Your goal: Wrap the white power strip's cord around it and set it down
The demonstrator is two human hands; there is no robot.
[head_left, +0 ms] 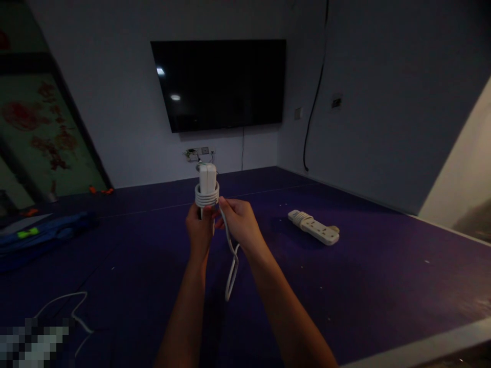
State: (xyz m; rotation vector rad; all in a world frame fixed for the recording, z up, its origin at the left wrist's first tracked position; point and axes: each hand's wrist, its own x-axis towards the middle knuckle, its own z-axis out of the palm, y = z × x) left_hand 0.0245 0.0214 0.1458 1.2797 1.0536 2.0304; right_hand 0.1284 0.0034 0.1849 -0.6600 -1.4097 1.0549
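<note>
Upright in front of me is a white power strip [207, 176], seen edge-on, with no sockets showing. Several turns of its white cord [207, 198] are wound around it. My left hand [198, 220] is closed around the lower part, just under the coil. At the coil's right side, my right hand [240, 217] pinches the cord between thumb and fingers. A loose loop of cord hangs below the right hand, over the purple surface. The fingertips of both hands are close together, and the strip's lower end is mostly hidden by them.
A second power strip [314, 227], its cord wound around one end, lies to the right on the purple surface [276, 286]. Dark blue cloth [57, 230] lies at the left. A thin white cable [79, 312] lies at lower left. A television [226, 84] hangs on the wall ahead.
</note>
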